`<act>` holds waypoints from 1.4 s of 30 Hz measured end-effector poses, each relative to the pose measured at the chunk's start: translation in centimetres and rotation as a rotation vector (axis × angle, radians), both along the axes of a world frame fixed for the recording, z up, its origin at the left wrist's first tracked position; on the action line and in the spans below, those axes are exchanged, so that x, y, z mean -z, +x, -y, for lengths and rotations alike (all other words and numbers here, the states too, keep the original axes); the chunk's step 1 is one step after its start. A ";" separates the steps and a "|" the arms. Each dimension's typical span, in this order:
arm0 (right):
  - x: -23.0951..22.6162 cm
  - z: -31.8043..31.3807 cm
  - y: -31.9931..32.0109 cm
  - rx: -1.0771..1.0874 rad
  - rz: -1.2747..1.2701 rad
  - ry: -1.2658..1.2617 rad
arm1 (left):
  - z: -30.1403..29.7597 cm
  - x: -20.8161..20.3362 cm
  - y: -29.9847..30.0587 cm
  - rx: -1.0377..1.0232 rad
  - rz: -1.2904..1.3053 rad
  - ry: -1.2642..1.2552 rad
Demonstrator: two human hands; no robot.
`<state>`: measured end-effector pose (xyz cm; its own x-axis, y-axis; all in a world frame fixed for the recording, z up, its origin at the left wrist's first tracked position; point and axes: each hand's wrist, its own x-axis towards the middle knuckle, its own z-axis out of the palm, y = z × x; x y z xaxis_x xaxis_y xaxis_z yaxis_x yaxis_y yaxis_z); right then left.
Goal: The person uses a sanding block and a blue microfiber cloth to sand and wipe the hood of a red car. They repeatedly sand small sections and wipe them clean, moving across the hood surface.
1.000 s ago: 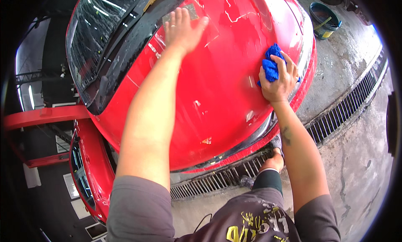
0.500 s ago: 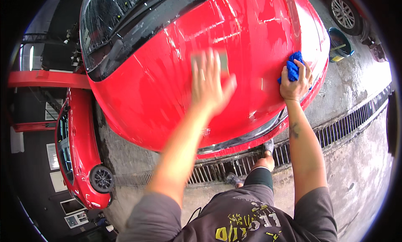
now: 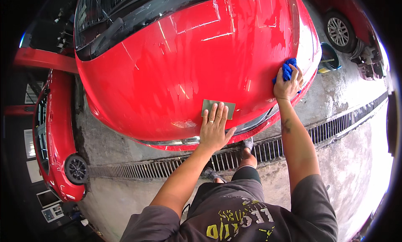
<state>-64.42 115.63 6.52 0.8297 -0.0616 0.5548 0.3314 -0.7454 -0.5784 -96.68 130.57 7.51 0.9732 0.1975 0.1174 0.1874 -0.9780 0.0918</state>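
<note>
My left hand lies flat with its fingers stretched out, pressing on a thin grey-green rectangular pad. Under the pad is the wet red hood of a car, close to its front edge. A ring shows on one finger. At the hood's right side my right hand is closed around a bunched blue cloth, which rests on the bodywork. Part of the cloth is hidden beneath the fingers.
A dark bucket stands on the wet floor beyond the car's right side. A drain grating crosses the floor near my feet. Another red car is at the left, and a wheel of one more shows at upper right.
My left hand and the pad have slid from the middle of the hood toward its front edge, nearer to me. The right hand keeps its hold on the cloth at the hood's side.
</note>
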 end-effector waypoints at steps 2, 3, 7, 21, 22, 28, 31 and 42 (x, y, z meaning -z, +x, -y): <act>-0.6 0.2 0.0 0.028 -0.082 -0.044 | 0.2 -0.6 0.1 -0.002 -0.005 -0.111; -0.9 0.2 -0.3 0.021 -0.095 -0.046 | 0.5 -1.5 0.2 0.000 -0.007 -0.169; -3.8 0.0 -9.3 -0.346 -0.052 0.197 | 1.0 -4.6 -2.2 -0.035 0.105 -0.595; -8.4 -5.9 -46.3 -1.345 -0.485 -0.300 | -3.4 -4.8 -26.0 -0.595 0.440 -2.486; -8.8 -5.5 -47.6 -1.307 -0.462 -0.369 | -3.6 -4.7 -27.3 -0.599 0.403 -2.483; -9.4 -5.1 -48.6 -1.369 -0.774 -0.406 | -3.3 -4.2 -31.4 -0.552 0.324 -2.282; -9.5 -3.3 -44.2 -1.235 -0.757 0.033 | -5.5 -5.5 -29.6 -0.654 0.448 -2.108; -1.4 -10.6 -29.2 -0.681 -0.223 -0.393 | -21.0 -16.3 -7.0 -0.094 0.681 -0.130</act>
